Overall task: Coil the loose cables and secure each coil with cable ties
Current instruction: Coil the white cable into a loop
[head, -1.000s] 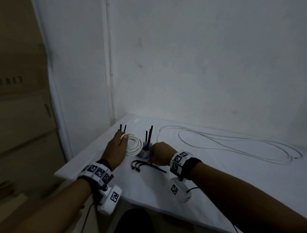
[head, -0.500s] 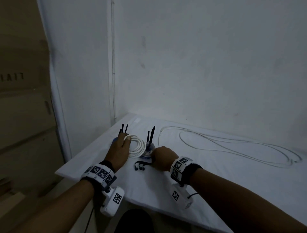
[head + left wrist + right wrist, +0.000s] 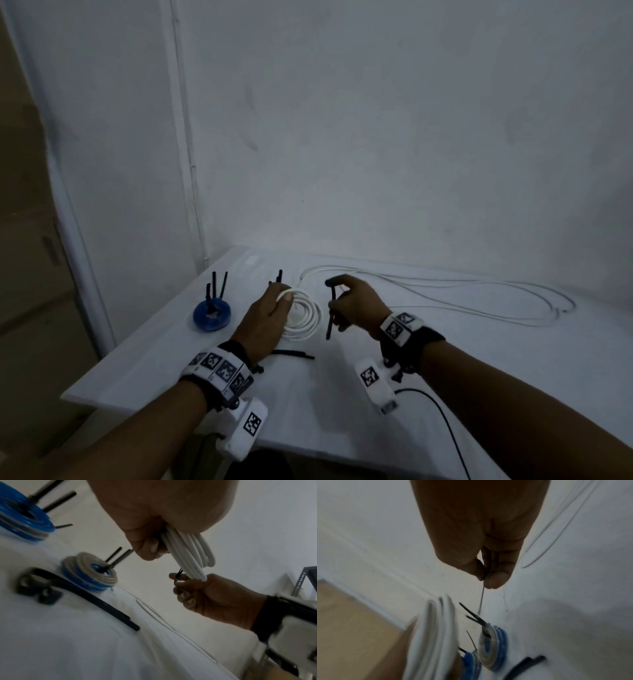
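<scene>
My left hand (image 3: 282, 301) grips a coil of white cable (image 3: 305, 318) and holds it off the white table (image 3: 164, 363). In the left wrist view the coil's turns (image 3: 188, 555) are bunched in my curled fingers. Just right of the coil, my right hand (image 3: 337, 291) pinches a black cable tie (image 3: 330, 318) that hangs down. The right wrist view shows thumb and forefinger on the thin tie (image 3: 481, 601), with the white coil (image 3: 433, 635) below left. A long loose white cable (image 3: 445, 291) lies spread over the far right of the table.
A tied blue coil (image 3: 211, 315) with upright black tie tails lies to the left. A second blue-and-grey coil (image 3: 91, 574) sits behind my left hand. Spare black ties (image 3: 294, 354) lie near my left wrist. Walls close the far and left sides.
My right hand has risen from the ties on the table with one tie pinched in it. My left hand has lifted the white coil and carried it to the right.
</scene>
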